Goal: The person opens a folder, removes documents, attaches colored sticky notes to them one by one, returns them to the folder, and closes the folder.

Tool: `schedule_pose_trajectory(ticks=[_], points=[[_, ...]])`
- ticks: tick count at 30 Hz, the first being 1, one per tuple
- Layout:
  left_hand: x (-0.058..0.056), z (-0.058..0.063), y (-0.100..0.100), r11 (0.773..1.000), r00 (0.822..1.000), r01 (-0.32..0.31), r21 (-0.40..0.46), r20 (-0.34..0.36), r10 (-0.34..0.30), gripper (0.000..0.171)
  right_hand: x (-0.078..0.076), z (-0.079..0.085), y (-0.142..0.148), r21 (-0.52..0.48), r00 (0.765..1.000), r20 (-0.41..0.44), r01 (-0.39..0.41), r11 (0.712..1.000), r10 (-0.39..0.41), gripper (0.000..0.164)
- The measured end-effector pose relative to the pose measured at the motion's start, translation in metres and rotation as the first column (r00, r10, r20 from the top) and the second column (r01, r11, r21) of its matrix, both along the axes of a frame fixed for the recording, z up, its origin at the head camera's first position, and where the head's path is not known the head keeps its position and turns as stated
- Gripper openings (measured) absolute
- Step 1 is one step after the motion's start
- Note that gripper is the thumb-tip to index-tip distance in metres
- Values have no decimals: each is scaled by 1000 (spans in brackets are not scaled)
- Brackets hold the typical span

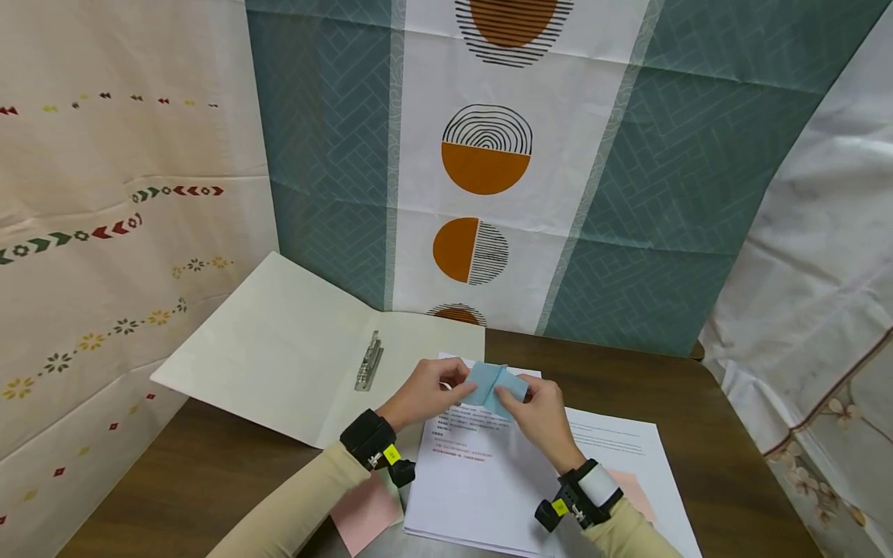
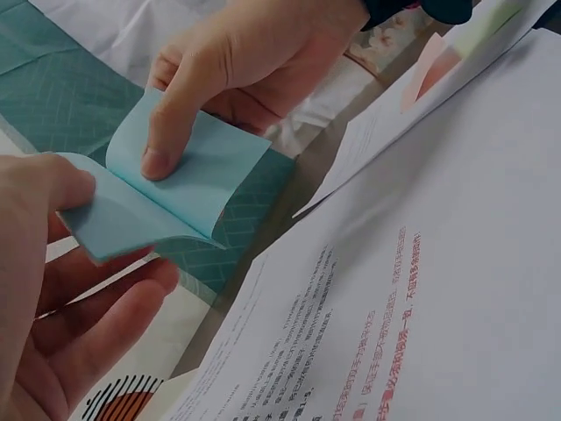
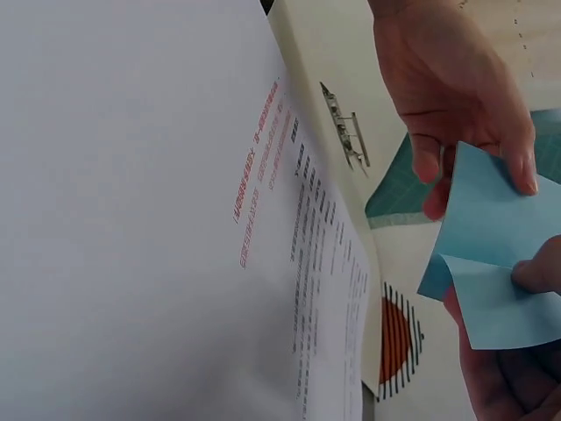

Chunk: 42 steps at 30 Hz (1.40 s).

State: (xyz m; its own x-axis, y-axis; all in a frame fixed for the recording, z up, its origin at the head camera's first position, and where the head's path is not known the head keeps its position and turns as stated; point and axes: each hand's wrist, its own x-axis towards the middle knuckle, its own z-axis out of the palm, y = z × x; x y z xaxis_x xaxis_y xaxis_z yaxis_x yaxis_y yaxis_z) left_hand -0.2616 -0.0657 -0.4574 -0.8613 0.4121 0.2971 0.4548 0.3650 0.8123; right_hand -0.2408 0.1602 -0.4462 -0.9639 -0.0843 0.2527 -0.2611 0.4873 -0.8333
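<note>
A light blue sticky note pad (image 1: 480, 378) is spread between both hands above the printed papers (image 1: 460, 496). My left hand (image 1: 427, 391) pinches its left part between thumb and fingers. The right hand (image 1: 544, 418) pinches the other part, thumb on top. In the left wrist view the blue pad (image 2: 206, 158) has two leaves parted along a crease, with the right thumb pressed on one leaf. From the right wrist, the front leaf of the blue pad (image 3: 500, 307) curls up from the leaf behind. How many sheets it has, I cannot tell.
An open white folder (image 1: 258, 349) with a metal clip (image 1: 369, 363) lies behind the left hand. Pink notes (image 1: 364, 511) lie near the left wrist. Another pink note (image 1: 631, 492) rests on the right-hand sheet (image 1: 649, 457). Patterned cloths hang around the wooden table (image 1: 705, 442).
</note>
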Motion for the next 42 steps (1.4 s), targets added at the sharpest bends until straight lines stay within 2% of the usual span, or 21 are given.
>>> schedule_pose_trajectory(ticks=[4, 12, 16, 24, 35, 42], points=[[-3, 0, -3, 999, 999, -38, -8, -20, 38, 11, -1, 1, 2, 18, 1000, 5, 5, 1000, -5, 12], [-6, -1, -11, 995, 997, -75, -60, -35, 73, 10, -2, 0, 3, 52, 1000, -9, 14, 999, -13, 9], [-6, -2, -13, 994, 995, -94, -60, -43, 91, 11, -2, 2, 3, 71, 1000, 0, 11, 997, -11, 9], [-5, -2, -18, 993, 993, -115, -35, 27, 116, 10, -2, 2, 5, 94, 1000, 13, 12, 995, -13, 11], [-8, -7, -25, 990, 990, -133, -42, 38, 134, 9, -3, 1, 9, 116, 1000, 19, 19, 993, -21, 11], [-8, -3, -30, 988, 988, -147, -45, 41, 149, 10, -5, 0, 10, 119, 1000, -4, 17, 993, -16, 13]])
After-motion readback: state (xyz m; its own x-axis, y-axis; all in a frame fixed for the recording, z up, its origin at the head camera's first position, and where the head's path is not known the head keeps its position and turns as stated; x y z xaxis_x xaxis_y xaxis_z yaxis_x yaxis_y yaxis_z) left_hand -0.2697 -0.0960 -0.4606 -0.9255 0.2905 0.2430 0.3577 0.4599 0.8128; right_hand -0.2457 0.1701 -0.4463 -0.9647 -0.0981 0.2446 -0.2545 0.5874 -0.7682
